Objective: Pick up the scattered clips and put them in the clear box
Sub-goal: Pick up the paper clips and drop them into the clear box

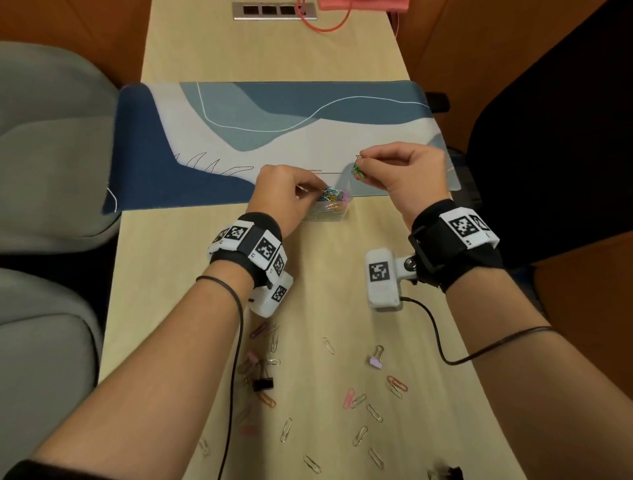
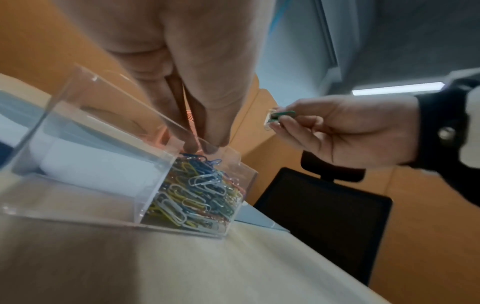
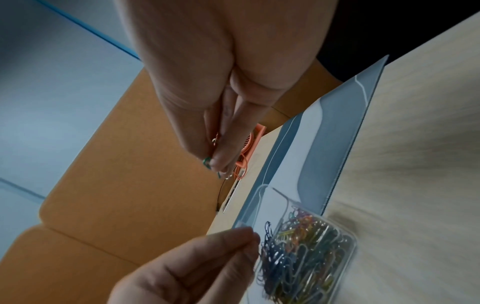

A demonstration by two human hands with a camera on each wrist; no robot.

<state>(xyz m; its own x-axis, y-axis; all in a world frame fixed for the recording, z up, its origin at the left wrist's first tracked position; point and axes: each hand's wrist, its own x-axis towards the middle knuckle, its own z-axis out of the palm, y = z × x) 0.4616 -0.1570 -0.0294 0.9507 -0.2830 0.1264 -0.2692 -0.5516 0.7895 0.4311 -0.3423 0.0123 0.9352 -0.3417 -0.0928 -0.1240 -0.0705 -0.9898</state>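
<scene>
The clear box [image 1: 330, 209] stands at the near edge of the blue mat, its lid [image 2: 85, 96] open, packed with coloured paper clips [image 2: 197, 191]. My left hand [image 1: 291, 192] hovers over its mouth; thumb and finger pinch together at a blue clip [image 3: 267, 228] on top of the pile. My right hand [image 1: 394, 171] is raised to the right of the box and pinches a green clip [image 2: 281, 115] with a silver one. Several loose paper clips [image 1: 359, 435], a black binder clip [image 1: 263, 383] and a purple binder clip [image 1: 376, 358] lie on the near table.
A blue-and-white mat [image 1: 274, 137] crosses the wooden table [image 1: 342, 274]. Grey chairs [image 1: 51, 154] stand at the left, a black chair [image 1: 548, 137] at the right. A socket strip [image 1: 274, 10] and a pink fan [image 1: 363, 4] are at the far end. Cables trail from both wrists.
</scene>
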